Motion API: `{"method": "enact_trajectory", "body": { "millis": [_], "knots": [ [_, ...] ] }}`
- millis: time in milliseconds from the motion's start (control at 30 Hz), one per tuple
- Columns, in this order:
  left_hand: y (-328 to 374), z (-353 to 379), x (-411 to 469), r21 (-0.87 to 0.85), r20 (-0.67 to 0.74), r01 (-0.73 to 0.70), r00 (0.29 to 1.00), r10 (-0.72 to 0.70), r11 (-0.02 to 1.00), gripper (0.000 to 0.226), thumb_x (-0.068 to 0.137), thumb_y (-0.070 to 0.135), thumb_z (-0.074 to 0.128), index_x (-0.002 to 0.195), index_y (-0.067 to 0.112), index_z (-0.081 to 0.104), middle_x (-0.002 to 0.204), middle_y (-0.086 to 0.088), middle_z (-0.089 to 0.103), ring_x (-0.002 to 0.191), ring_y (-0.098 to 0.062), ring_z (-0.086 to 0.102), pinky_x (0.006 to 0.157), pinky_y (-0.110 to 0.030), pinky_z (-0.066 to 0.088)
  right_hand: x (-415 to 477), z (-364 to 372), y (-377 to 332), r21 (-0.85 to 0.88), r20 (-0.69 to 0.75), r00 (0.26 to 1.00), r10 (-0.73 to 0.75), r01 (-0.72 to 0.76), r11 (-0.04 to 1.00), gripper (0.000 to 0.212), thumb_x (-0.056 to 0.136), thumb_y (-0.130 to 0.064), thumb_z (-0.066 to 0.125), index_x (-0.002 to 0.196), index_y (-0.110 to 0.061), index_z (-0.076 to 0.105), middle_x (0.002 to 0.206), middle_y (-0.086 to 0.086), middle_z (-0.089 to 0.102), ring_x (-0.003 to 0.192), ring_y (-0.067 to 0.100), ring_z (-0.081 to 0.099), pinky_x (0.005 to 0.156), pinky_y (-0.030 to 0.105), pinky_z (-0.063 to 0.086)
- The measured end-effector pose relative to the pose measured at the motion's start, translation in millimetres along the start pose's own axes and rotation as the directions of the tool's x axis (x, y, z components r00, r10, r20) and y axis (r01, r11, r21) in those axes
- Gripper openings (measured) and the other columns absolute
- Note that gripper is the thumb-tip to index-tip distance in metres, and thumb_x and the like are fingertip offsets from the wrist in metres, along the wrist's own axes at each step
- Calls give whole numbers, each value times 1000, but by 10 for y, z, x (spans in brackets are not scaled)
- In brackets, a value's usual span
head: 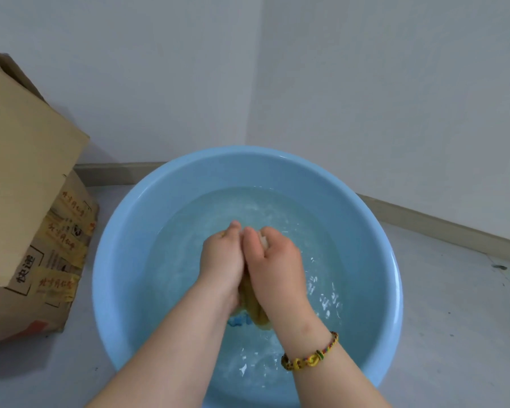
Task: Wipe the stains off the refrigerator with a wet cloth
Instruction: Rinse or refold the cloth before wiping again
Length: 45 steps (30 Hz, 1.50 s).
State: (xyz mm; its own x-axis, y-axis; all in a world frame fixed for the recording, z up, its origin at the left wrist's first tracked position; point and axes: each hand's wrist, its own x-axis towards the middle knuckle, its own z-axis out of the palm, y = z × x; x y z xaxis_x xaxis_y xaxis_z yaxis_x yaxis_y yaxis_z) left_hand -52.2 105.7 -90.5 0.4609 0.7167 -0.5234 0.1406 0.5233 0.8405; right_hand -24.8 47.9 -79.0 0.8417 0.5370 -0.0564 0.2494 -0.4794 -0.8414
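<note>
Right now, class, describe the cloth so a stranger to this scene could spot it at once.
Find the blue basin of water on the floor by the cardboard box. Over it, the left hand and right hand grip the cloth together. It is the only yellowish-brown, crumpled thing, bunched between the palms.

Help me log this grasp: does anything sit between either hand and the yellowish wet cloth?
Nothing visible does. The left hand and right hand grip the yellowish wet cloth directly, pressed together over the water in the round blue plastic basin.
</note>
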Motion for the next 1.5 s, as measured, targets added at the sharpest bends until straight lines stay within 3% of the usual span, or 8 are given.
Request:
{"method": "enact_trajectory", "body": {
  "millis": [267,400,567,833,967,1100,1267,1500],
  "knots": [
    [83,48,-124,52,242,27,970,-39,998,43,94,29,46,55,14,51,34,7,47,31,-6,47,39,-11,37,281,-226,273,141,103,942,321,-333,932,41,95,-32,45,59,-14,38,56,0,35,54,15,35,52,27,28],
    [160,-189,116,113,304,30,950,-63,993,19,85,23,60,76,7,59,57,-4,64,51,-14,62,57,-23,52,306,-437,348,206,303,864,403,-472,857,29,94,-36,46,90,-10,57,81,8,55,76,22,55,69,32,48],
    [17,-321,244,354,223,17,969,-103,935,21,76,-6,66,88,7,54,74,-7,61,69,-22,60,67,-30,50,236,-362,439,-38,432,817,383,-408,912,13,88,-14,57,75,-18,54,78,2,55,75,17,54,65,23,48],
    [-329,-393,427,930,38,2,994,-101,367,32,88,29,57,109,5,55,117,-13,58,108,-30,54,77,-26,38,323,-58,551,-452,360,778,515,-338,826,34,92,-13,46,62,-16,32,84,5,45,83,17,42,55,23,36],
    [-387,-370,464,770,29,40,995,-98,637,31,93,21,47,114,0,56,114,-15,59,104,-31,55,87,-30,43,306,-7,622,-413,358,754,550,-401,818,17,95,-9,36,81,-12,46,82,6,45,90,17,41,76,28,40],
    [-247,-268,354,386,9,97,994,-109,918,37,94,32,45,118,5,54,111,-10,56,107,-28,53,96,-34,39,277,-68,425,95,288,804,520,-564,820,21,96,-20,40,110,-8,51,100,12,55,92,26,54,78,31,46],
    [-100,-95,146,225,-7,37,999,-37,974,37,91,43,46,86,9,58,86,-6,61,91,-25,56,85,-31,44,60,-5,172,206,83,969,231,-244,948,29,90,-27,54,66,-18,41,62,-4,46,57,10,42,53,18,35],
    [-71,95,-82,340,-18,-127,990,142,932,41,94,38,40,89,3,61,89,-15,62,92,-31,58,77,-31,42,226,17,188,177,19,983,184,-185,967,29,96,-22,42,71,-9,49,61,-4,46,63,16,44,49,18,32]
  ]
}}
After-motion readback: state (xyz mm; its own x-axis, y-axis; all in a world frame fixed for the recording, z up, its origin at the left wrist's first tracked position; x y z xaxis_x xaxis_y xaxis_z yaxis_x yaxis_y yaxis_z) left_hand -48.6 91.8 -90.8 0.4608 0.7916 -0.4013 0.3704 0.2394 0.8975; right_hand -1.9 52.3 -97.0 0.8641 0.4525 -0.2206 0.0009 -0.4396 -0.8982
